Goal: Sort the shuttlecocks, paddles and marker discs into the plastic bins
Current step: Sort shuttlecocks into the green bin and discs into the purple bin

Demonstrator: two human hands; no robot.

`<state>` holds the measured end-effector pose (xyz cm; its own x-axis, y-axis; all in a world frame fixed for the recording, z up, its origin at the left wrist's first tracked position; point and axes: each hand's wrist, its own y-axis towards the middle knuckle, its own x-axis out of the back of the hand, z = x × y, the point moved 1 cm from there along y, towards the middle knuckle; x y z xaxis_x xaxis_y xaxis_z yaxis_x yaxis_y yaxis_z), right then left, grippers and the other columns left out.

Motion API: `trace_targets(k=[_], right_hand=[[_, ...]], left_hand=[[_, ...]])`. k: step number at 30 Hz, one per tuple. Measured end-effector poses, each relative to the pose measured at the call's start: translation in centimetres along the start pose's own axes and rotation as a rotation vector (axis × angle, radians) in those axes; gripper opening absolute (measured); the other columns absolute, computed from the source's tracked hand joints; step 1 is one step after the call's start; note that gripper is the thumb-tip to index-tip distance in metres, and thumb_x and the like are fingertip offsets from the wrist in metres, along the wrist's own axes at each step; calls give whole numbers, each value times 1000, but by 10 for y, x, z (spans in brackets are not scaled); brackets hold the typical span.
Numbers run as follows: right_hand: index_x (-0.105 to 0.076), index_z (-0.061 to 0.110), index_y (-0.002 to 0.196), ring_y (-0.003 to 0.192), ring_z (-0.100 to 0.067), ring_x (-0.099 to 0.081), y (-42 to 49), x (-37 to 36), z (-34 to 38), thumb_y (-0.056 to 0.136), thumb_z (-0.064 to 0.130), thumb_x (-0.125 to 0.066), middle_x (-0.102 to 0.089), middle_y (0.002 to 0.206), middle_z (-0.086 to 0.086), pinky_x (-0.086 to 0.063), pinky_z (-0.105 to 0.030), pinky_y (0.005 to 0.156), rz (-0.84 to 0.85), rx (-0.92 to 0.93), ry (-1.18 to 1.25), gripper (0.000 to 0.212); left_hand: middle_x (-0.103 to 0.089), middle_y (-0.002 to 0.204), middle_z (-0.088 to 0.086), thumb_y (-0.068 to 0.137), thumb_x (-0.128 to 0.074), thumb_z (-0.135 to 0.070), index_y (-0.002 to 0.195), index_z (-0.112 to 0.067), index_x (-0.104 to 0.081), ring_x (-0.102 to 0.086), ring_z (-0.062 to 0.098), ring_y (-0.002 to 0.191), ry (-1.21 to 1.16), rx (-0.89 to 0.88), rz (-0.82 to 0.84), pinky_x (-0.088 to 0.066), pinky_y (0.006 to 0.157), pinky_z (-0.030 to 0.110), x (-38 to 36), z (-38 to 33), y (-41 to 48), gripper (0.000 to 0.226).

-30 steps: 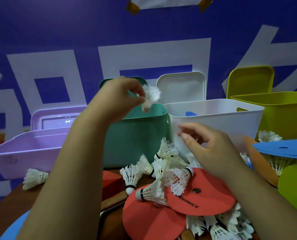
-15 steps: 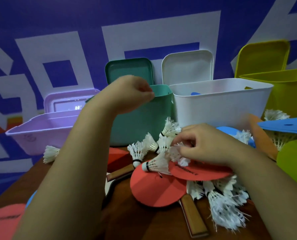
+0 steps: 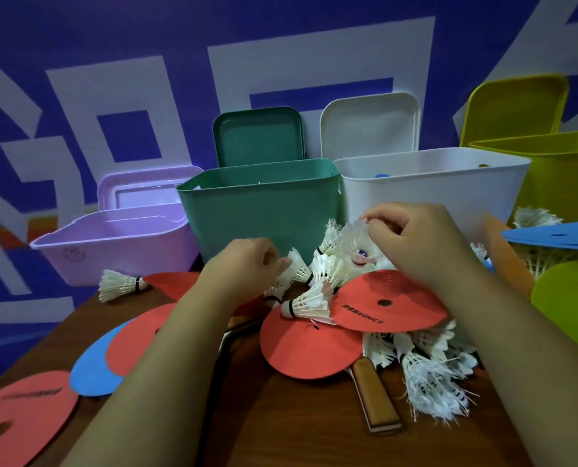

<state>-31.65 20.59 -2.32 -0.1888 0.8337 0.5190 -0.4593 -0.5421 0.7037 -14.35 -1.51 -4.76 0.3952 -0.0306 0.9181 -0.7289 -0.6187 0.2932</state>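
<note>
White shuttlecocks lie heaped in front of the green bin [image 3: 260, 210] and the white bin [image 3: 429, 193]. My right hand [image 3: 415, 244] pinches the feather skirt of one shuttlecock [image 3: 355, 241] lifted above the heap. My left hand [image 3: 247, 264] is down in the heap, fingers closing on another shuttlecock [image 3: 296, 267]. Red marker discs [image 3: 388, 308] overlap on the wooden table [image 3: 281, 426], one carrying a shuttlecock [image 3: 306, 305]. A paddle's wooden handle [image 3: 375, 399] sticks out from under a red disc [image 3: 308, 348].
A purple bin [image 3: 119, 244] stands at the left and a yellow-green bin [image 3: 564, 170] at the right, lids leaning on the blue wall behind. Blue, red and green discs lie at both table edges. One lone shuttlecock [image 3: 119, 284] rests by the purple bin.
My left hand let a shuttlecock go over the green bin and came down into the heap. My right hand took a shuttlecock from the heap and raised it.
</note>
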Motion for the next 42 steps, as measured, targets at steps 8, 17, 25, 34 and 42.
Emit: trace_targets(k=[8, 17, 25, 34, 42], right_hand=[[-82, 27, 102, 74, -20, -70, 19, -8, 20, 99, 19, -62, -67, 69, -1, -55, -31, 75, -95, -76, 136, 22], [-81, 23, 103, 81, -20, -75, 92, -21, 50, 95, 20, -57, -74, 79, 8, -63, -44, 82, -130, -164, 193, 26], [-75, 25, 85, 69, -20, -71, 140, -34, 39, 95, 19, -53, -76, 76, 2, -59, -35, 67, -19, -313, 178, 24], [-73, 24, 86, 65, -13, -70, 142, -39, 22, 94, 21, -54, -79, 76, 4, -59, -33, 65, 109, -339, 203, 20], [-75, 23, 91, 80, -22, -76, 137, -27, 24, 96, 23, -53, -81, 85, 5, -64, -41, 72, 271, -349, 179, 22]], left_hand=[[-65, 90, -12, 83, -75, -46, 96, -33, -67, -63, 17, 88, 34, -62, 8, -56, 77, 35, -6, 0, 2, 20], [-64, 86, -14, 91, -63, -46, 90, -32, -64, -60, 12, 82, -138, -117, -283, -54, 70, 36, 8, -8, -5, 14], [-61, 96, -12, 96, -62, -41, 103, -33, -66, -60, 11, 88, -131, -172, -419, -52, 72, 35, 11, -7, -5, 12], [-58, 94, -13, 98, -64, -36, 100, -30, -64, -55, 8, 83, -165, -202, -498, -53, 72, 39, 18, -7, -4, 6], [-58, 89, -12, 99, -68, -23, 98, -23, -64, -54, 10, 77, -208, -232, -716, -46, 68, 30, 30, -12, -12, 5]])
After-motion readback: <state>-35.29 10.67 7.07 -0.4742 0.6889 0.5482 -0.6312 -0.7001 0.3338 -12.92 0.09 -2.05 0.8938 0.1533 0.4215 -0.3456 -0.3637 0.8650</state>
